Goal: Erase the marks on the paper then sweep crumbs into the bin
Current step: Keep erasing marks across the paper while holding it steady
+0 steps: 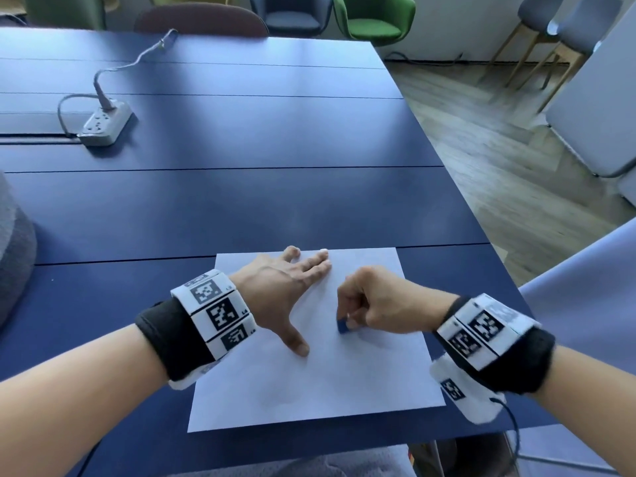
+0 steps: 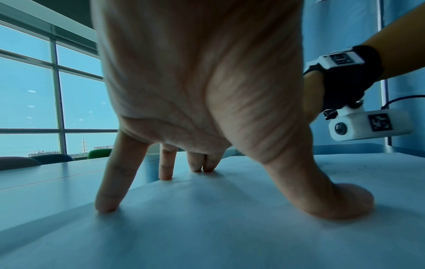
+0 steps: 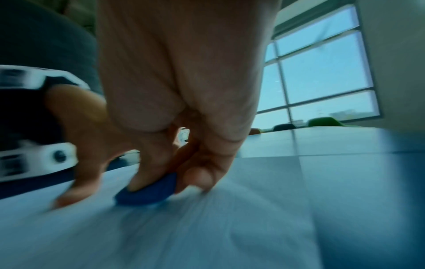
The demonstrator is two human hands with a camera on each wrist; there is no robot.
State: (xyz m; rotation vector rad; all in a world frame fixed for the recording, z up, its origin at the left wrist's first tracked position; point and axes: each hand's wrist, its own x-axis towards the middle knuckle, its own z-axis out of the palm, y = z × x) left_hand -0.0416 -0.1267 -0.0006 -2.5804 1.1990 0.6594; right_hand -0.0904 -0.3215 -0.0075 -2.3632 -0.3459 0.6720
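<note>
Blue table (image 1: 241,201): L hand (image 1: 275,287) spread on paper (image 1: 309,383); R fingers (image 3: 151,174) pinch, prob., eraser (image 1: 343,326).

Paper (image 1: 309,380): lay on the table (image 1: 241,201), at its near edge
Left hand (image 1: 285,290): on the paper's left half
Right hand (image 1: 378,301): right of it, eraser (image 1: 343,326) on the sheet
Power strip (image 1: 106,122): far left, behind

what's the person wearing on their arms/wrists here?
Bare forearms, no sleeves. Each wrist has a black fabric band ringed with white blocks bearing black square markers. A white camera pod hangs under the right wrist, trailing a thin dark cable.
</note>
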